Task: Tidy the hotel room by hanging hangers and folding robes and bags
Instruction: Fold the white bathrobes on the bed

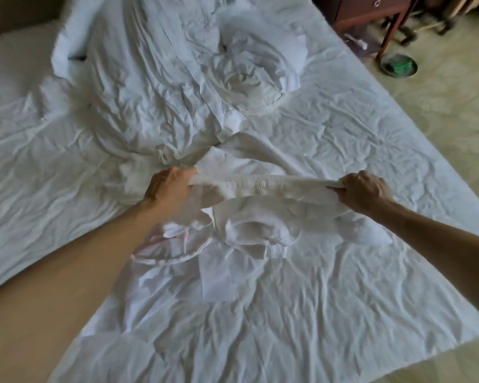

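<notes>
- Bed with a wrinkled white sheet fills most of the head view; pale floor runs along the right edge of the frame.
- Left hand at centre-left: fingers curled round one end of a white waffle-weave robe.
- Right hand at centre-right: fingers clenched on the other end of the same edge.
- Both hands pull the edge into a taut horizontal band across frame centre. Judgement: this straightens the edge so a fold can be laid evenly.
- Remainder of the robe hangs and bunches just below the band, resting on the sheet.
- Thin white bag with a corded rim lies lower centre-left, touching the robe and partly under the left forearm; it may be caught in the fold.
- Crumpled white linen pile sits at upper centre, well apart.
- Dark wooden nightstand stands at upper right, with a round bin beside it on the floor.
</notes>
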`<state>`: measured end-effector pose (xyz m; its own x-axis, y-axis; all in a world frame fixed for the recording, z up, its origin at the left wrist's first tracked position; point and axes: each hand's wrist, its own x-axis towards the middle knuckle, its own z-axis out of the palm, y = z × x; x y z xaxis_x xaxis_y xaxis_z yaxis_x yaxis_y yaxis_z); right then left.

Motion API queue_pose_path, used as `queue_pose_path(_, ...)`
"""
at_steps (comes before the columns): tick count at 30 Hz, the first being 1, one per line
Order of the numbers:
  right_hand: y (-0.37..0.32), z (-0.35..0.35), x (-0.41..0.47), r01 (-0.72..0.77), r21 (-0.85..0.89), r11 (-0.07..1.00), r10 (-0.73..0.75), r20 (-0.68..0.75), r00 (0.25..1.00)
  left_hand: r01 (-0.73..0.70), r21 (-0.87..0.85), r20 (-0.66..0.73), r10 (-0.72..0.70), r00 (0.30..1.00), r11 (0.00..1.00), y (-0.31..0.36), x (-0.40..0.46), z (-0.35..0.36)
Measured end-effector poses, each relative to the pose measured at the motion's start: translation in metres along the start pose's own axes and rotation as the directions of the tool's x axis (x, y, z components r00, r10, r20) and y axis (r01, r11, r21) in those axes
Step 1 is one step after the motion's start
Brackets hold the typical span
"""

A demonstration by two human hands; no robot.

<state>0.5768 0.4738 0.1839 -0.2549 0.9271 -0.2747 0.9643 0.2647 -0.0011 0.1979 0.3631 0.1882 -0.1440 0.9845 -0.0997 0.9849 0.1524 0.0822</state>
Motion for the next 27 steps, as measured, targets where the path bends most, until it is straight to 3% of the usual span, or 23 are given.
queue_pose_path(5, 0.016, -0.18, 0.026, -0.004, 0.087, 0.996, 0.028, -0.28, 0.959, 0.107, 0.019, -0.219, -0.1, 0.971, 0.994, 0.014, 0.036, -0.184)
queue_pose_path(10, 0.025, -0.358, 0.033, 0.113, 0.098, 0.989, -0.036, -0.579, 0.814, 0.178, 0.04, -0.445, -0.141, 0.884, 0.983, 0.018, 0.04, -0.361)
queue_pose_path(17, 0.002, -0.556, -0.026, 0.112, 0.126, 0.986, 0.023, -0.759, 0.65, 0.272, 0.076, -0.712, -0.138, 0.688, 0.959, 0.039, 0.0, -0.555)
queue_pose_path(22, -0.001, -0.641, -0.059, 0.135, 0.094, 0.986, 0.004, -0.833, 0.553, 0.335, 0.012, -0.821, -0.182, 0.541, 0.942, 0.051, -0.034, -0.653)
queue_pose_path(27, 0.001, -0.696, -0.096, 0.119, 0.042, 0.992, -0.024, -0.864, 0.503, 0.358, -0.05, -0.872, -0.215, 0.439, 0.932, 0.064, -0.067, -0.717)
